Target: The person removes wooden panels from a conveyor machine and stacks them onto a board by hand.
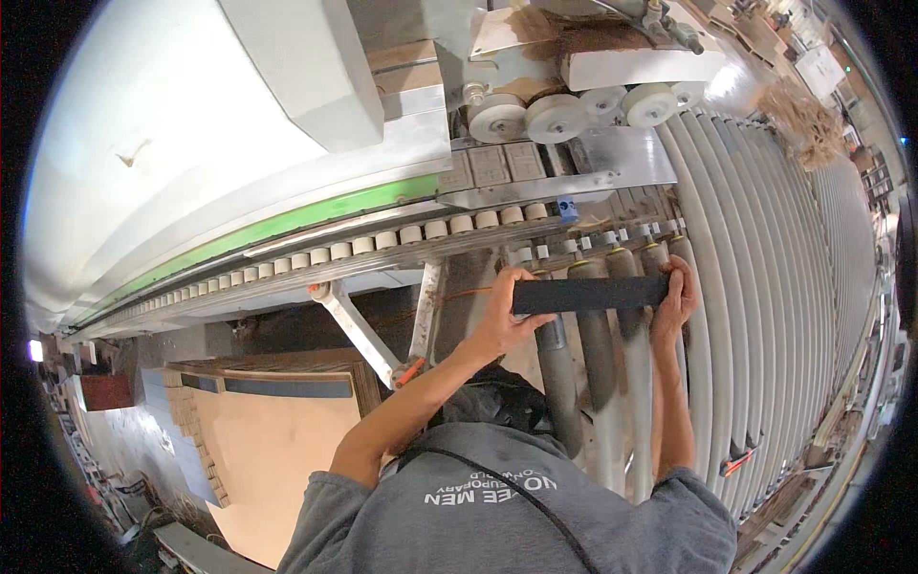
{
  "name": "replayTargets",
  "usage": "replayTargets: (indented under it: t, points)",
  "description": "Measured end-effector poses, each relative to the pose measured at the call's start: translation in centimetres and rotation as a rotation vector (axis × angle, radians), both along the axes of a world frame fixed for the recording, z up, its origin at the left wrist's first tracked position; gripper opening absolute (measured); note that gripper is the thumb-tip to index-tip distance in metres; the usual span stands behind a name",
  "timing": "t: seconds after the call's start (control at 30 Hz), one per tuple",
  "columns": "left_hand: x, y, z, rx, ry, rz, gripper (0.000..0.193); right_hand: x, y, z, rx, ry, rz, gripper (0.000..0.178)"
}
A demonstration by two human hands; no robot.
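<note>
A narrow dark strip, like a flat black board (590, 295), spans the space between my two hands above the conveyor rollers. My left hand (507, 316) grips its left end, thumb and fingers on opposite edges. At the other end my right hand (675, 298) is closed round the strip. Beneath it lie the grey conveyor rollers (601, 368). Just beyond my hands runs the machine's metal rail with a row of small beige rollers (411, 233). The strip's underside is hidden.
White wheels (557, 119) hang from the machine at the top. A white machine cover (191, 134) fills the upper left. Stacked tan panels (287, 430), with dark strips along one edge, lie at lower left. A white angled support arm (354, 325) stands under the rail. More rollers (765, 287) stretch right.
</note>
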State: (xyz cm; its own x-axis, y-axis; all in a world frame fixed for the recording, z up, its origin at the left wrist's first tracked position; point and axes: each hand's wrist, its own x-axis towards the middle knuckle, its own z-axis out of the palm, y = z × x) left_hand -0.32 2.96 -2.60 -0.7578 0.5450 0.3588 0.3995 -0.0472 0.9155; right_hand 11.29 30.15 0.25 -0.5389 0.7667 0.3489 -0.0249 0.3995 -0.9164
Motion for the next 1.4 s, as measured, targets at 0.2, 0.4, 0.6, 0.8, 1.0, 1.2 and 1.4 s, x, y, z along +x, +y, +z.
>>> replayTargets:
  t: [0.2, 0.4, 0.6, 0.8, 1.0, 1.2, 1.4]
  points:
    - [0.2, 0.0, 0.2, -0.048, 0.044, 0.023, 0.064, -0.2, -0.1, 0.0, -0.052, 0.010, -0.041, 0.027]
    - [0.3, -0.1, 0.3, -0.040, 0.048, 0.021, 0.069, -0.1, -0.1, 0.0, -0.045, 0.010, -0.043, 0.026]
    - [0.3, 0.0, 0.5, -0.025, 0.071, 0.019, 0.066, -0.4, -0.3, 0.2, -0.083, 0.021, -0.054, 0.027]
    - [0.5, -0.3, 0.9, -0.051, 0.008, 0.030, 0.065, -0.4, -0.8, 0.7, -0.097, 0.046, -0.011, 0.026]
    - [0.4, 0.0, 0.6, 0.003, 0.005, 0.025, 0.064, -0.5, -0.5, 0.4, -0.061, 0.012, -0.061, 0.026]
    - [0.2, -0.3, 0.1, -0.081, 0.028, 0.032, 0.062, -0.5, -0.6, 0.3, -0.084, 0.057, -0.028, 0.027]
    - [0.4, -0.2, -0.5, -0.029, -0.025, 0.036, 0.059, -0.4, -0.7, 0.0, -0.190, 0.158, 0.068, 0.027]
